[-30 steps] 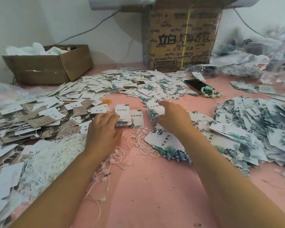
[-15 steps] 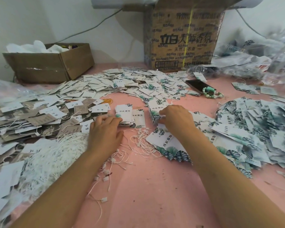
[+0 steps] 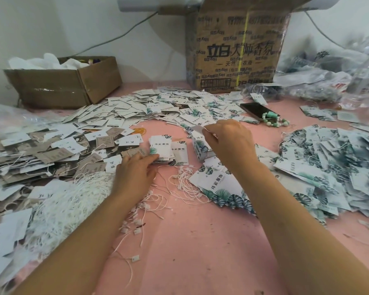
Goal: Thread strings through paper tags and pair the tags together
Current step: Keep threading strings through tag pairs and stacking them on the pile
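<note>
On the pink table [image 3: 200,241], my left hand [image 3: 136,173] reaches forward, its fingertips touching the lower left corner of a small stack of white leaf-print tags [image 3: 161,146]. My right hand [image 3: 230,143] pinches a single leaf-print tag [image 3: 197,129] by its edge and holds it lifted just above another short stack of tags [image 3: 200,149]. Loose white strings [image 3: 185,184] lie between my forearms. A thick bundle of strings [image 3: 62,205] lies at the left. Large leaf-print tags [image 3: 219,186] lie under my right wrist.
A heap of strung tags [image 3: 328,167] fills the right side. Brown and white tags [image 3: 41,154] cover the left, and more tags [image 3: 158,107] spread at the back. A phone [image 3: 256,110] and bead bracelet [image 3: 275,121] lie behind. Cardboard boxes [image 3: 68,81] [image 3: 237,50] stand by the wall.
My right hand has lifted one tag off its stack and raised it slightly. My left hand slid right, from the brown tags to the corner of the small white stack.
</note>
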Tool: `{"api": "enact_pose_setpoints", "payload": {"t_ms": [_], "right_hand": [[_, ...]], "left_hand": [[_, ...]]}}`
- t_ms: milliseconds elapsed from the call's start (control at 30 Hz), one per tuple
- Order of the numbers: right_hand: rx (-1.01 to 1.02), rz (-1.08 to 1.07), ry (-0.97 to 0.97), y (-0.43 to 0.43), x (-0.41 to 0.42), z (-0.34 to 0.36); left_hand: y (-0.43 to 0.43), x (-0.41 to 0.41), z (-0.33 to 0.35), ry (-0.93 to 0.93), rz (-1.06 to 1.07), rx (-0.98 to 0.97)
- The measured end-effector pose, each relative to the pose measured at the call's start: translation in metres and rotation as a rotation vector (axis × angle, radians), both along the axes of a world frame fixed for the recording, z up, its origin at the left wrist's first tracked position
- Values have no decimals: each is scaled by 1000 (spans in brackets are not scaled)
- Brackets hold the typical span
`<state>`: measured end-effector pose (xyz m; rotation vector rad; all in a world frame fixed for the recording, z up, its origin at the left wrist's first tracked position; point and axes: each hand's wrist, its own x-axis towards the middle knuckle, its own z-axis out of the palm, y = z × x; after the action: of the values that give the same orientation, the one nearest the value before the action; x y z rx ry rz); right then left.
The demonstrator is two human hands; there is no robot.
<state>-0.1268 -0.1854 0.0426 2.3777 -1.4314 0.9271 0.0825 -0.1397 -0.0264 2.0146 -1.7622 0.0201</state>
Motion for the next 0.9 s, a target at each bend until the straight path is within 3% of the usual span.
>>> {"api": "enact_pose_setpoints", "payload": {"t_ms": [300,400,500,733,900], "right_hand": [[7,1,-47,0,0,-1],[9,18,-63,0,0,-1],[16,39,-58,0,0,-2],[14,36,-45,-1,1,-3],[23,36,-58,-1,0,-2]], "left_hand": [[0,0,3,222,4,-169],[0,1,3,76,17,-144],[0,0,-1,-95,-99,10],[-1,2,-7,-38,-197,82],[-1,-1,-5,-44,-214,10]]}}
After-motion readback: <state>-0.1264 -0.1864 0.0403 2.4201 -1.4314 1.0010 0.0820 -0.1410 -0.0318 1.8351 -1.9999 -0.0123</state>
